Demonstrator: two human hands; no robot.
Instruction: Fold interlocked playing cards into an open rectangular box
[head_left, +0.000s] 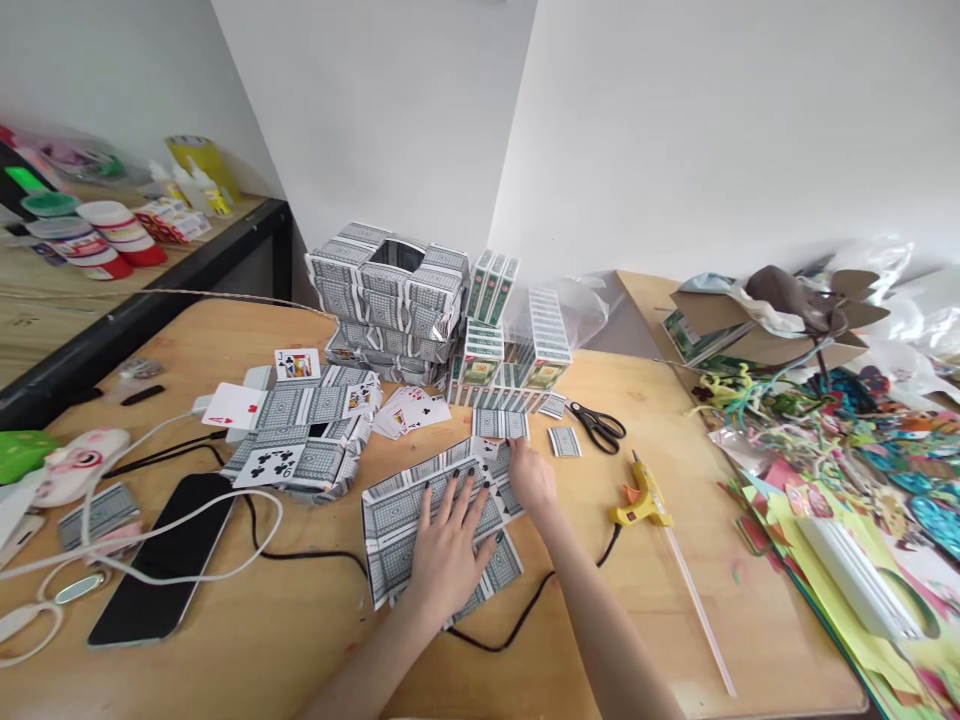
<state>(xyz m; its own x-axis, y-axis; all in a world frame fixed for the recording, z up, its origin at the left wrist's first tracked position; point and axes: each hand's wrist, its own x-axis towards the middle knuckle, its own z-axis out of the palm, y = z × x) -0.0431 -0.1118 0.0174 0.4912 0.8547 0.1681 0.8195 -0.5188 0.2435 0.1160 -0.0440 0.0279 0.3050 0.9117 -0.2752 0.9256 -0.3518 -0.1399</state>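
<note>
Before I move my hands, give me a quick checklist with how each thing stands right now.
1. Left hand flat on the card panel: ok.
2. Right hand at the panel's right side: ok.
3. Glue gun clear of both hands: ok, on the table to the right.
4. Glue gun hot: cannot tell.
5. Black cord clear of the panel: not ok, it disappears at the panel's edge.
6. Scissors clear of both hands: ok, beyond the glue gun.
</note>
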